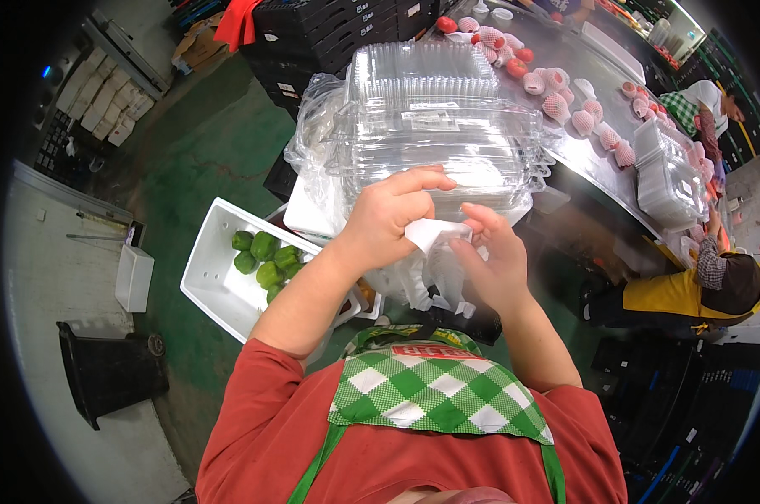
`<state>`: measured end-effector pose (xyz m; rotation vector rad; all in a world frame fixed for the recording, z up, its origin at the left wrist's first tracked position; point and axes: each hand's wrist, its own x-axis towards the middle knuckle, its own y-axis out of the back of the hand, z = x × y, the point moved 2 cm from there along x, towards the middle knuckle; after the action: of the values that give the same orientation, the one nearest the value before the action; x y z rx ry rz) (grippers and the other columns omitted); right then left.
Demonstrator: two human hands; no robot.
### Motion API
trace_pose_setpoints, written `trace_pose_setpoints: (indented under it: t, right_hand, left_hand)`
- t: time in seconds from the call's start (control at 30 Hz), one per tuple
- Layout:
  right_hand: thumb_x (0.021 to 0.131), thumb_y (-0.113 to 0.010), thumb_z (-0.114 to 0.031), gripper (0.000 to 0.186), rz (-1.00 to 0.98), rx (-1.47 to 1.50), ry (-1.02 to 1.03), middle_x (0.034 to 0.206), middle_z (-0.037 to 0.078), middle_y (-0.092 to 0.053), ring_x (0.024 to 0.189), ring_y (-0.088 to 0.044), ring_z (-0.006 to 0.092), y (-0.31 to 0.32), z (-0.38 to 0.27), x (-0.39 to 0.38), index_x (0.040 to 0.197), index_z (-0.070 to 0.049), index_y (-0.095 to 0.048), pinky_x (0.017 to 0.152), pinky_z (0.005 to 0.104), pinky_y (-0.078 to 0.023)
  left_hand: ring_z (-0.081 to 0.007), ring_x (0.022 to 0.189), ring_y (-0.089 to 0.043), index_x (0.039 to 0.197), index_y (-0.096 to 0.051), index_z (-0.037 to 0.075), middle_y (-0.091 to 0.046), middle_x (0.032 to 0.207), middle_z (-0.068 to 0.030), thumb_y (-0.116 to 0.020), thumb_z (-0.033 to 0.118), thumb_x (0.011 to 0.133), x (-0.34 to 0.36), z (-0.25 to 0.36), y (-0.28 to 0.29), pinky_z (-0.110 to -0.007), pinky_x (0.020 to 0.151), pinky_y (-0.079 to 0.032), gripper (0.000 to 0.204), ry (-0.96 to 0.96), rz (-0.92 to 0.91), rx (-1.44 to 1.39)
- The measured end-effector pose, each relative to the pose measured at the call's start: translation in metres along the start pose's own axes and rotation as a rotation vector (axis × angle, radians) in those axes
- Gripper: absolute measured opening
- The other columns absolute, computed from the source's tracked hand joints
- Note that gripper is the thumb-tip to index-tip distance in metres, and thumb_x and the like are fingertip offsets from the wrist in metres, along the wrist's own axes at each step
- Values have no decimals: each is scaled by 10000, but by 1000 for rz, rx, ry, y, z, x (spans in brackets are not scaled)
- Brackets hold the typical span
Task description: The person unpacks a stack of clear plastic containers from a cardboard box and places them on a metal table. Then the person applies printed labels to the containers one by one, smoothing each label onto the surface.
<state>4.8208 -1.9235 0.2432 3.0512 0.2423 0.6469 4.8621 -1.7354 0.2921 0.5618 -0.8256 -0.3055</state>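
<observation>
In front of my chest, a thin white piece that looks like a plastic bag hangs between my hands. My left hand is closed on its upper left edge, the forefinger reaching out over it. On the other side, my right hand has its thumb and fingers at the upper right edge, gripping it. The lower part droops in crumpled, see-through folds. Just beyond my hands stand stacked clear plastic clamshell boxes, with loose clear wrapping at their left.
A white foam box with several green peppers stands at left. Black crates are stacked behind. The metal table carries fruit in pink foam nets and more clear boxes. Two people work at right; one wears a yellow apron.
</observation>
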Motion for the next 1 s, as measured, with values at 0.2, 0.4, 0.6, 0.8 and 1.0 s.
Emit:
trace_pose_setpoints:
  t: [0.2,0.4,0.6,0.8,1.0]
  right_hand:
    - [829,-729,47,244,11,-157,176,927,80,-660,830,-643,162,8,-13,3,1058,-34,-712,717,260,-512]
    - [864,-682,53,140,330,-119,425,926,97,-676,874,-649,169,28,-37,5,989,-3,-712,779,266,-510]
    - [956,-628,-23,145,235,380,-59,947,59,-696,851,-616,84,71,-32,41,1081,42,-662,775,226,-477]
    - [899,-712,-142,271,-167,-103,-374,900,65,-705,779,-630,87,44,-6,104,1081,57,-683,707,236,-498]
    - [879,-728,-230,469,-56,-285,-505,1016,157,-720,760,-702,172,10,18,136,1167,129,-634,719,289,-535]
  left_hand:
    - [-360,1177,-635,629,-488,47,-674,1244,-122,-774,224,741,-2,4,0,-409,897,-544,354,-100,-5,205]
    - [-392,1280,-544,619,-471,41,-548,1436,-164,-755,171,731,0,10,5,-472,1063,-429,333,-35,-9,242]
    - [-467,1439,-315,652,-595,59,-361,1583,-173,-758,147,734,9,6,29,-579,1157,-248,203,23,21,93]
    - [-501,1486,-156,673,-640,78,-334,1601,-154,-761,190,765,6,-1,24,-571,1178,-188,190,-2,14,73]
    - [-488,1482,-185,660,-638,96,-342,1597,-151,-751,194,763,-2,-10,21,-569,1174,-194,181,-9,36,72]
